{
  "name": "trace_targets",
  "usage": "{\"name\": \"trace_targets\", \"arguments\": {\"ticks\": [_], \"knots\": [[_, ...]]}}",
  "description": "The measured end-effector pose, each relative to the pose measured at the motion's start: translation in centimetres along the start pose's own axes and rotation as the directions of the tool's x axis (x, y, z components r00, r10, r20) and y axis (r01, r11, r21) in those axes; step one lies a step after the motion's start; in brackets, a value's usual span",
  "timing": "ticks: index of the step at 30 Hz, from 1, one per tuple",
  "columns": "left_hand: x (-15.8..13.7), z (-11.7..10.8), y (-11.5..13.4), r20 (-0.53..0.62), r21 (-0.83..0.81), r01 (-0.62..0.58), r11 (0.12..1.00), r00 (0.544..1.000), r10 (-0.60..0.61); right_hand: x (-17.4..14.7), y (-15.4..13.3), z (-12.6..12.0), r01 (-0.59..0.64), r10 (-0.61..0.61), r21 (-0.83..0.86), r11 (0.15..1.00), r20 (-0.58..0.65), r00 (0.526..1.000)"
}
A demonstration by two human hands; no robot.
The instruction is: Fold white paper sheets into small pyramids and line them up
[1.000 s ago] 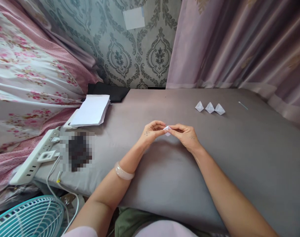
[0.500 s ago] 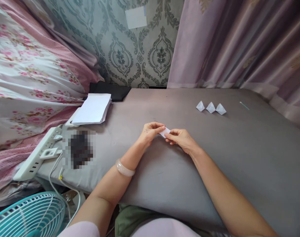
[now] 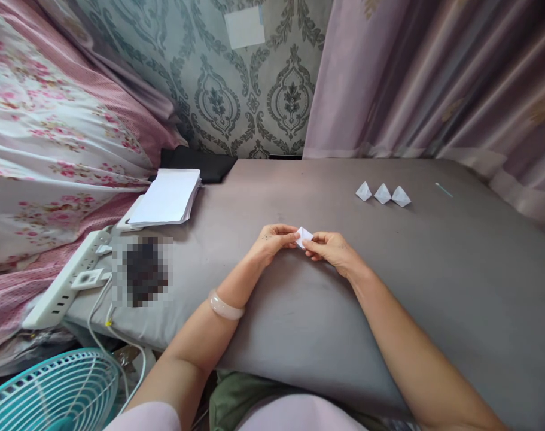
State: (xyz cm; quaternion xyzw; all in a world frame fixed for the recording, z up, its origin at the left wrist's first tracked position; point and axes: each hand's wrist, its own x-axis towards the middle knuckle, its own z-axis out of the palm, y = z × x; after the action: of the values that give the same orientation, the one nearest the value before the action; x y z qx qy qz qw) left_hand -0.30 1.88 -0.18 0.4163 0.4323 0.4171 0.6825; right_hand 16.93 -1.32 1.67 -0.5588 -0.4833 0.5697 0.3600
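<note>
A small folded piece of white paper (image 3: 304, 235) is pinched between my two hands above the middle of the grey-covered table (image 3: 263, 311). My left hand (image 3: 277, 240) grips its left corner between thumb and fingers, with a pale bangle on that forearm. On the opposite side, my right hand (image 3: 329, 249) holds the paper's right edge, the thumb lying on its face. Farther off to the right stand three folded white paper shapes (image 3: 382, 193) in a row, apart from both hands.
A stack of white paper (image 3: 167, 196) lies at the back left, by a black cloth (image 3: 198, 165). A power strip (image 3: 68, 278) with cables runs along the left edge, above a teal fan (image 3: 52, 389). A thin cotton swab (image 3: 444, 190) lies at the far right.
The fingers have shifted on the paper, and more of its folded, diamond-like face shows between them. The three paper shapes stay where they were.
</note>
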Motion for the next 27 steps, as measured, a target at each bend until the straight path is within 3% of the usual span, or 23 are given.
{"name": "trace_targets", "arguments": {"ticks": [5,10,13,16,19,23,27], "knots": [[-0.2,0.8,0.0,0.049,0.106,-0.041,0.994,0.998,0.036,-0.2,-0.4,0.0,0.085,-0.091,-0.113,0.99,-0.053,0.994],[0.1,1.2,-0.3,-0.007,0.27,-0.078,0.96,0.997,0.083,0.7,0.5,-0.3,0.139,-0.143,-0.168,0.976,-0.012,0.99],[0.3,0.9,-0.6,0.005,0.486,-0.143,0.862,0.987,0.161,1.3,1.4,-0.4,0.176,-0.21,-0.355,0.918,-0.06,0.976],[0.5,0.7,-0.6,0.055,0.678,-0.246,0.693,0.957,0.285,1.5,2.0,-0.4,0.175,-0.331,-0.627,0.759,-0.14,0.933],[0.9,0.5,-0.4,0.093,0.747,-0.288,0.599,0.938,0.334,1.7,2.3,-0.6,0.188,-0.393,-0.714,0.674,-0.131,0.91],[1.4,0.0,-0.4,0.166,0.741,-0.299,0.601,0.949,0.267,2.1,2.4,-1.1,0.242,-0.35,-0.679,0.693,-0.022,0.937],[1.7,-0.4,-0.5,0.193,0.683,-0.324,0.654,0.944,0.266,2.4,2.5,-1.5,0.277,-0.35,-0.633,0.723,0.01,0.937]]}}
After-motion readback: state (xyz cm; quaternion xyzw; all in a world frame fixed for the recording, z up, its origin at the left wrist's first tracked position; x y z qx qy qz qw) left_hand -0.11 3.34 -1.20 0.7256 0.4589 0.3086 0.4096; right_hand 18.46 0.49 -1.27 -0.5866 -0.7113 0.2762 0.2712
